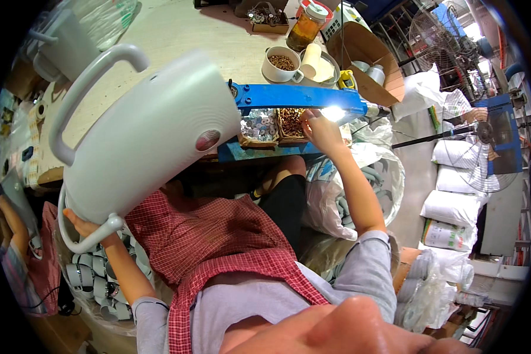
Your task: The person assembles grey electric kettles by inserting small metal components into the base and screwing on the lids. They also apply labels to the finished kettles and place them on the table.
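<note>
A large pale grey plastic vessel (141, 130) lies tilted on the left, with a curved handle (71, 100) on its upper side and another loop at its lower end. My left hand (84, 226) holds it at that lower end, partly hidden behind the loop. The vessel's right end meets a blue metal arm (295, 96) with a bright lamp (334, 113) near its far end. Below the lamp, my right hand (321, 131) has its fingers pinched beside a small box of brass-coloured parts (291, 121). Whatever is between them is too small to make out.
A box of silvery pieces (258, 126) adjoins the brass parts. Behind stand a white cup (281, 65) and a jar (305, 28). Bags of grey parts (360, 194) flank my lap. Another vessel (65, 41) stands far left; a person's arm (15, 221) shows at the left.
</note>
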### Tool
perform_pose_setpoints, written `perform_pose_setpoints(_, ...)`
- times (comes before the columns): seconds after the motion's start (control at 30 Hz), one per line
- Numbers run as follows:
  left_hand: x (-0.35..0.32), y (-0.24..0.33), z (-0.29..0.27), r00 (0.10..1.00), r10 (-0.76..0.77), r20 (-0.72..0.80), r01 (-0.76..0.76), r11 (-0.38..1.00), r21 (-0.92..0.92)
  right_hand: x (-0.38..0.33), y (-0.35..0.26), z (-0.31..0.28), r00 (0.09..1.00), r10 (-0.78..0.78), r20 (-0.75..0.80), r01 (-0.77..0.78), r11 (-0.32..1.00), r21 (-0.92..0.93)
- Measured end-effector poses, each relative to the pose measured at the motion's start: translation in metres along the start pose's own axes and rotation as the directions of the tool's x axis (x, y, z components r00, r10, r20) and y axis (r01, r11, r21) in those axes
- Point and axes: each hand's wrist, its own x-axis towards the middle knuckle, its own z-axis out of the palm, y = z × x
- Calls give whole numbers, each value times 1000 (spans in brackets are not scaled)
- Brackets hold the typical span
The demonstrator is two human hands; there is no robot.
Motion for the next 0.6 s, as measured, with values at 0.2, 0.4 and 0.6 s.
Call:
perform_pose_setpoints(0.2,-12,-9,-16,984,-77,-162,87,995,55,6,-7,4,994,95,55,-84,983,-165)
perform_pose_setpoints(0.4,-9,-4,-8,956,-187,-227,141,969,-204,3,-12,3,995,89,53,-77,978,-196)
perform_pose_setpoints(0.6,-2,-34,-44,974,-190,-125,187,982,-37,-13,27,10,995,-51,-82,22,946,-323)
